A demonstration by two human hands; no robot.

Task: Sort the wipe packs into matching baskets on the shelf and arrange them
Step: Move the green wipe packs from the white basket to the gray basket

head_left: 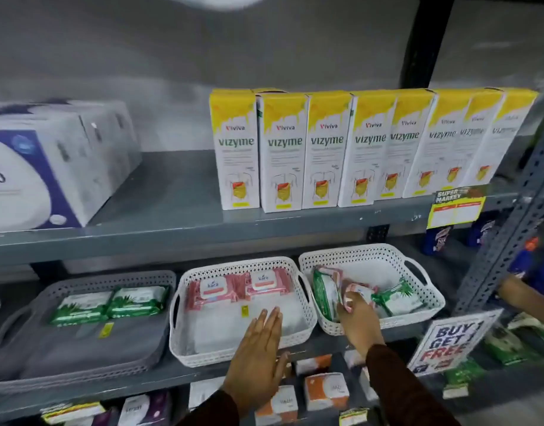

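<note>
Three baskets stand on the middle shelf. The grey basket [24,321] at left holds two green wipe packs [111,302]. Two pink wipe packs [237,289] lie at the back of the middle white basket [184,348]. The right white basket [424,290] holds mixed green packs [393,298] and pink ones. My right hand [357,321] reaches into it, fingers closed on a pink pack [355,289]. Flat, with its fingers together and holding nothing, my left hand [258,348] hovers over the front rim of the middle basket.
Yellow-and-white Vizyme boxes [283,152] line the upper shelf, with tissue packs [49,167] at left. A "Buy 1 Get 1 Free" sign [449,339] hangs at lower right. Another person's arm [520,290] shows behind the perforated upright [504,241]. Boxed goods [326,390] fill the shelf below.
</note>
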